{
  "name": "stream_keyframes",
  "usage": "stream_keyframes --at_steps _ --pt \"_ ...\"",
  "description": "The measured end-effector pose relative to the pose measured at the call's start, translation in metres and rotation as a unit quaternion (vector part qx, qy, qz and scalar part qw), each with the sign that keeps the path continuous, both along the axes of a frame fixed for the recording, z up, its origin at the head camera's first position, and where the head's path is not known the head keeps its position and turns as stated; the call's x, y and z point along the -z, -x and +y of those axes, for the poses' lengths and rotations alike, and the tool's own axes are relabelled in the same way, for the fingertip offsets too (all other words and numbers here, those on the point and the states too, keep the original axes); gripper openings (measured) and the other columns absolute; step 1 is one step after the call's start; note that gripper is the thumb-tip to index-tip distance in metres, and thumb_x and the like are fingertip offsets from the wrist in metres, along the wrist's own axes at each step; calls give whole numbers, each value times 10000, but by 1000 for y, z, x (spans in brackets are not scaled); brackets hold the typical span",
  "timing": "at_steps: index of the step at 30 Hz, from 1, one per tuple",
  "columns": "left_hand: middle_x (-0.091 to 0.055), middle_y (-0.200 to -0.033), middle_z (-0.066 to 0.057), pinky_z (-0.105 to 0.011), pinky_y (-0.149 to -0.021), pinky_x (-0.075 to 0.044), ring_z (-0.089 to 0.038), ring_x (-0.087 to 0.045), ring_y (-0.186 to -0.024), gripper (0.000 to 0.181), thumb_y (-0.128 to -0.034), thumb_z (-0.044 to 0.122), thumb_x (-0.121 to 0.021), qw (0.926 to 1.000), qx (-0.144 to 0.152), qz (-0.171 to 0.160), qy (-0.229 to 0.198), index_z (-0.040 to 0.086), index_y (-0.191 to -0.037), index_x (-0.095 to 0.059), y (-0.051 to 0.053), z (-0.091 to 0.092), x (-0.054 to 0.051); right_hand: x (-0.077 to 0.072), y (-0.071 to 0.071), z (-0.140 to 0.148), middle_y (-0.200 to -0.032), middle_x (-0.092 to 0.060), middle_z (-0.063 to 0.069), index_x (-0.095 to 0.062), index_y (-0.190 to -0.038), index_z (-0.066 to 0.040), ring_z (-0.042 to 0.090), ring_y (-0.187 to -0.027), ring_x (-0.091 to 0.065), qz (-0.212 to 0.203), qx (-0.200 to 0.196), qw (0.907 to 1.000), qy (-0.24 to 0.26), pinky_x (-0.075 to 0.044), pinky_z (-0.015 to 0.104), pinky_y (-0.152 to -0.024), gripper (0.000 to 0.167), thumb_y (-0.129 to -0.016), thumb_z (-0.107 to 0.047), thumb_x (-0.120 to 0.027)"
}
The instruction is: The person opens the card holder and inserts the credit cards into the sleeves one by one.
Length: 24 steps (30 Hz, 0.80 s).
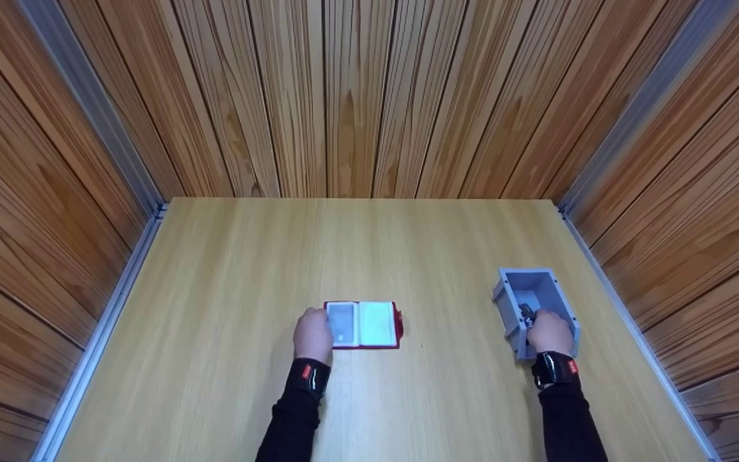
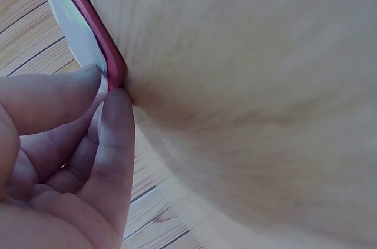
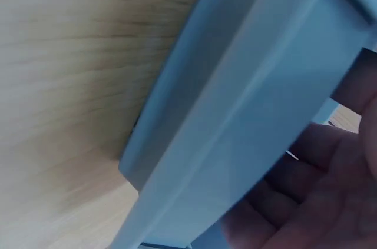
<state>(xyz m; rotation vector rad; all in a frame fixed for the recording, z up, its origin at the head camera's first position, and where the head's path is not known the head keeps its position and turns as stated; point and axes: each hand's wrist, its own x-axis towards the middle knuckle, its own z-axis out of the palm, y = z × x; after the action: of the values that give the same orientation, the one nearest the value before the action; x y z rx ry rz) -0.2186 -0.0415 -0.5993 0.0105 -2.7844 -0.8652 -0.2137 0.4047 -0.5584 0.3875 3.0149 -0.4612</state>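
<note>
A red card holder lies opened out on the table, showing a greyish pocket on the left and a bright pale-green panel on the right. Its left edge is pinched between thumb and fingers of my left hand; the left wrist view shows the red rim at those fingertips. My right hand reaches down into a grey-blue bin, fingers curled. At its fingertips a small dark object with shiny parts appears held. The bin wall hides the fingertips in the right wrist view.
The wooden table has metal rails along its left and right sides. Plank walls rise at the back and both sides. The bin stands near the right rail, apart from the card holder.
</note>
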Motion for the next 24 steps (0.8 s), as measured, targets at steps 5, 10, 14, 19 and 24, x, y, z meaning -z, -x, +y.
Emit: stream_keyframes --at_steps 5,10,14,19,24 --pt "-581 -757 -144 -446 -625 -488 -319 -602 -698 130 -868 -86 -568 9998 -47 -165 -83 -57 -833 -689 1 0 -1 3 4 3 -1002 -556 337 -560 -1090 141 510 -980 -564 -254 127 9996 -23 -476 588 -749 251 -894 -3 -500" --pt "-581 -747 -144 -449 -614 -486 -318 -600 -683 127 -857 -87 -570 9999 -23 -128 -74 -56 -822 -688 1 0 0 4 7 2 -1032 -560 352 -571 -1092 132 519 -1000 -563 -394 112 9991 -78 -486 612 -747 255 -939 -14 -429" --pt "-583 -749 -143 -449 -615 -484 -315 -600 -684 123 -856 -81 -574 9999 -28 -130 -66 -57 -833 -693 1 -1 1 5 10 2 -982 -579 343 -602 -1019 115 512 -954 -584 -322 -13 9992 -218 -497 612 -707 233 -942 -8 -420" --pt "-581 -760 -143 -444 -613 -476 -315 -592 -687 136 -876 -69 -561 9998 -45 -120 -175 -63 -850 -695 1 -1 0 8 11 4 -949 -566 346 -611 -999 119 529 -938 -574 -187 -79 9994 -289 -492 623 -688 229 -915 -1 -435" --pt "-576 -767 -140 -445 -614 -469 -315 -585 -687 149 -890 -60 -543 9995 -68 -80 -312 -64 -844 -685 0 0 1 11 10 5 -993 -534 379 -602 -1073 139 561 -977 -543 -49 -42 9995 -298 -481 650 -718 277 -922 -4 -418"
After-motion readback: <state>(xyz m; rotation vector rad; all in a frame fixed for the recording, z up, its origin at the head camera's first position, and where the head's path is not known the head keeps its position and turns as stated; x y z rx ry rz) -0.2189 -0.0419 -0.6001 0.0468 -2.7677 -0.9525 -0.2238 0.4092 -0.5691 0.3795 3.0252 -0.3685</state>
